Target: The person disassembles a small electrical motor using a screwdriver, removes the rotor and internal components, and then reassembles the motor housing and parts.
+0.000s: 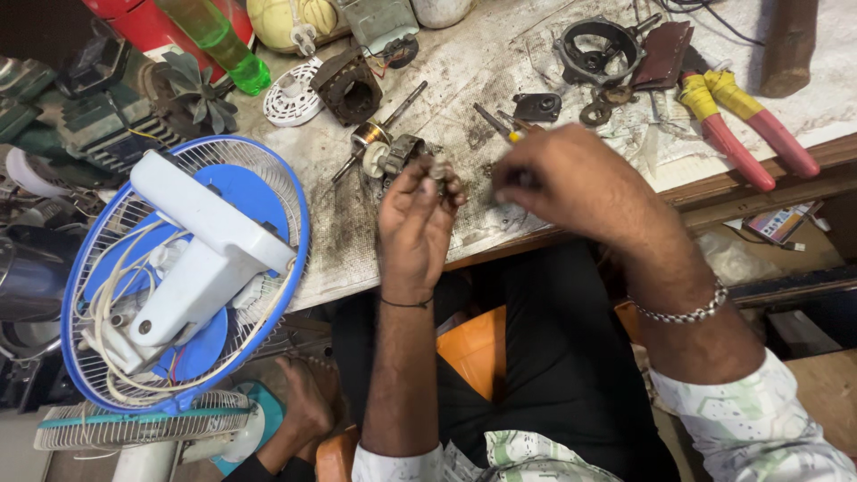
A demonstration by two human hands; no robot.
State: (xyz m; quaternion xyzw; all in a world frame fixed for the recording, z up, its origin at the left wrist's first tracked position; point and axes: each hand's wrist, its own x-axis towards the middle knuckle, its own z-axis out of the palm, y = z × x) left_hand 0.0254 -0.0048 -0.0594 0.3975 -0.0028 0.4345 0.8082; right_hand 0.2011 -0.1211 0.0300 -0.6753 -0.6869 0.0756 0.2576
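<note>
Both hands meet over the bench (pixel 500 67) edge: left hand (pixel 415 219) pinches a small part (pixel 438 167); right hand's (pixel 571 183) grip is too blurred to tell.

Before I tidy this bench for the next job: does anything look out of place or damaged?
Yes. The blue fan lies face-down, half off the bench edge, its white cord bundled loosely on the grille. A bare motor rotor lies loose on the grimy top.

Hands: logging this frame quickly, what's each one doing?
Left hand: closed on a small metal part.
Right hand: fingers curled; blurred, contents cannot be told.
</note>
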